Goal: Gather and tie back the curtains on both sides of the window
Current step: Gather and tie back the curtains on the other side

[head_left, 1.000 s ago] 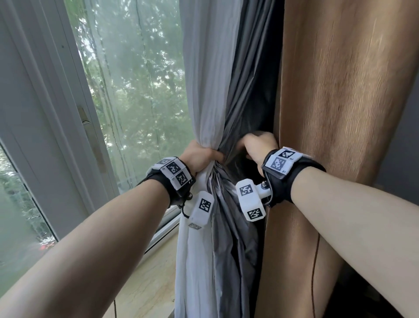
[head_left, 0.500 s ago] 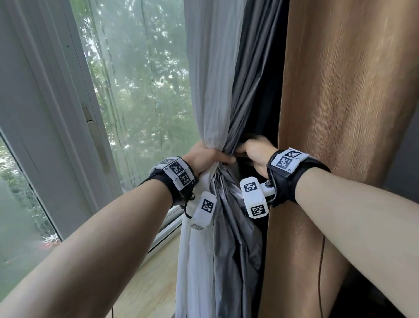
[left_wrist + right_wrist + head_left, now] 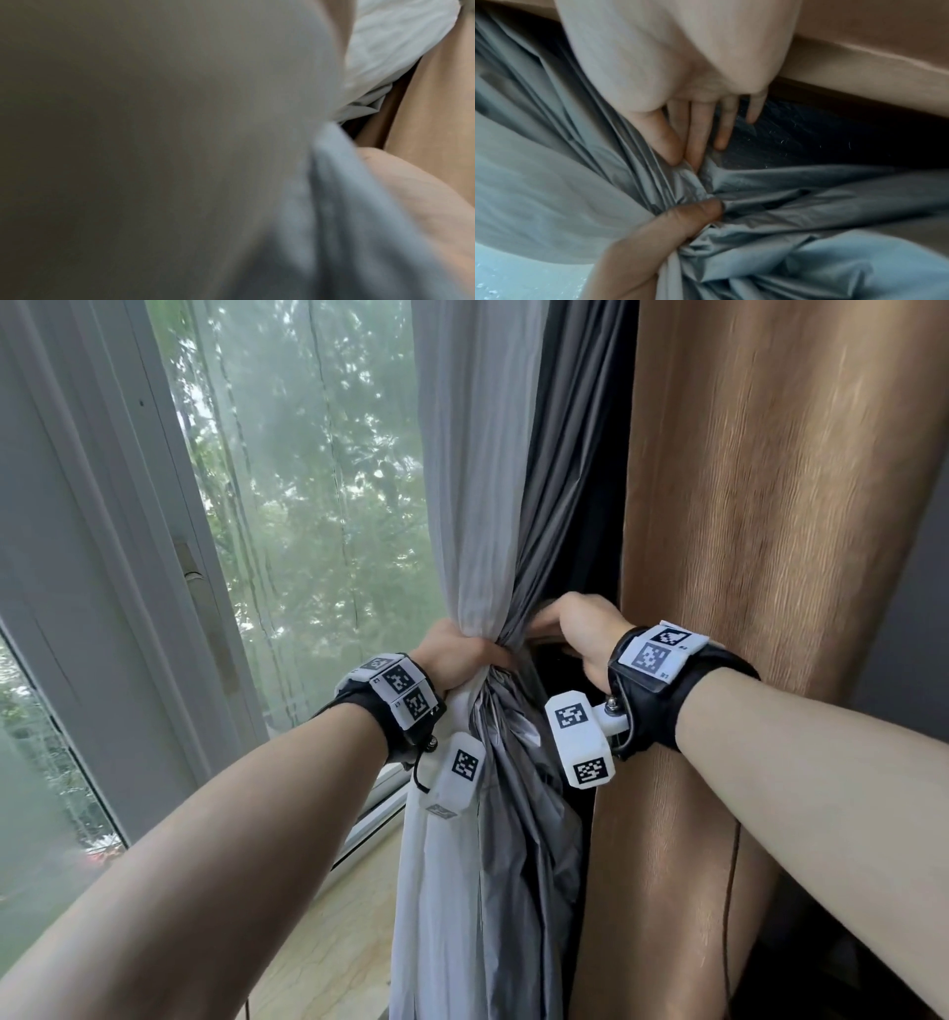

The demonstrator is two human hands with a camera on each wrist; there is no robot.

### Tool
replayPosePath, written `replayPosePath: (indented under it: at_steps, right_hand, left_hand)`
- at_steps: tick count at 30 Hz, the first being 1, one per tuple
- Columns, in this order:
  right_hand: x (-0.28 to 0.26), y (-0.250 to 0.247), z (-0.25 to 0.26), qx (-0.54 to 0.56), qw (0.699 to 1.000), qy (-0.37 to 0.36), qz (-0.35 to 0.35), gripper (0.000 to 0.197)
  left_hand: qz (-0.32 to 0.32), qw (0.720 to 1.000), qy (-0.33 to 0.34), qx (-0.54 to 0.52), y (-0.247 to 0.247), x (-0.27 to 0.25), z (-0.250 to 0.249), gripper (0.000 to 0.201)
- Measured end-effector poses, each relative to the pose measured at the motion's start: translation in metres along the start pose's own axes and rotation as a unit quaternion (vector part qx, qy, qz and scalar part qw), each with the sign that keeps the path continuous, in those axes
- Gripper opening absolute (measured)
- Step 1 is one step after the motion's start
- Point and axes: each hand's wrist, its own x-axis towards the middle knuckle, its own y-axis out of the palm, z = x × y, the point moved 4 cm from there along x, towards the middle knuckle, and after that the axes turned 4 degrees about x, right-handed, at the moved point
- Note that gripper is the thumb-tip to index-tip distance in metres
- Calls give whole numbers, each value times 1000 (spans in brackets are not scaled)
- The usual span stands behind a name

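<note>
A white sheer curtain and a grey lining curtain hang side by side and are bunched together at waist height. My left hand grips that bunch, its thumb wrapped round the folds. My right hand reaches from the right, between the grey curtain and the brown curtain. Its fingers lie nearly straight, their tips pressing into the grey folds. The left wrist view is blurred, with white cloth and grey cloth pressed against my palm.
The window glass and its grey frame with a handle stand to the left. A beige stone sill runs below. A thin dark cord hangs along the brown curtain. A dark gap lies behind the grey curtain.
My right hand has let go of its fistful of grey cloth, lifted a little and straightened its fingers onto the folds. The left hand has kept its grip.
</note>
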Motion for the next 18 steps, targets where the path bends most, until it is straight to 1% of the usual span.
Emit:
replayPosePath:
  at_steps: [1,3,4,6,8,9,12,15,16,18]
  right_hand:
    - [1,-3,0,-10,1000,-4,-25,14]
    - [4,-10,-1,-19,998,-9,-65,34]
    - [4,-11,-1,-21,997,-4,-69,44]
    - [2,-9,-2,-15,998,18,-56,51]
    - [1,-5,-5,9,998,42,-37,53]
    - [0,-2,-5,23,998,48,-28,51]
    - [1,5,-4,46,998,30,-22,36]
    - [3,8,-2,35,999,1,-24,36]
    - [3,9,-1,32,999,-4,-22,36]
    - [6,10,-1,15,1000,-16,-17,35]
  left_hand:
    - [-2,1000,-8,3,0,-1,0,42]
    - [0,1000,-13,13,1,-3,-2,35]
    - [0,1000,-13,13,1,-3,-2,34]
    - [4,1000,-9,9,0,-6,-4,31]
    - [12,1000,-4,1,1,-8,-5,27]
    - [19,1000,-1,-3,3,-10,-6,25]
    - [36,999,6,-13,3,-11,-5,24]
    - [63,997,2,-44,2,-11,-4,30]
    - [68,996,5,-51,3,-11,-4,36]
    - [60,997,13,-54,5,-9,-4,59]
